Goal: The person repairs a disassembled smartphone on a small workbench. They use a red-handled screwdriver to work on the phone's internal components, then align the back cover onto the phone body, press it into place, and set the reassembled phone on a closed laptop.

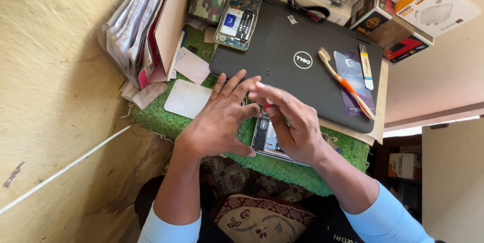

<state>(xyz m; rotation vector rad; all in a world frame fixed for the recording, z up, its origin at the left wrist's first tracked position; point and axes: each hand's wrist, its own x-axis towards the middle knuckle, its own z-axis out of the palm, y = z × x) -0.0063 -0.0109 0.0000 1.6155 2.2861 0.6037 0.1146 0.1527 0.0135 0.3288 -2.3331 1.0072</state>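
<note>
The person sits at a table covered by a green turf mat (161,119). Both hands hover close together above an opened phone (265,139) that lies on the mat at the near edge, just in front of a closed black laptop (282,56).

The left hand (219,119) is spread, fingers extended and apart, palm down, holding nothing; its fingertips reach the laptop's near edge. The right hand (292,119) has its grip pinched together on a small red item (267,106), too small to identify, held between thumb and fingers just above the opened phone. The phone is partly hidden under the right hand.

On the laptop lid lie an orange and white toothbrush (348,85), a blue card (355,74) beneath it, and a small white tool (366,66) beside them. A second dismantled phone (238,20), circuit board exposed, rests at the laptop's far left corner. A white flat panel (186,99) lies on the mat left of the hands. Papers (133,21) are stacked against the left wall; cardboard boxes (428,1) stand at the far right.
</note>
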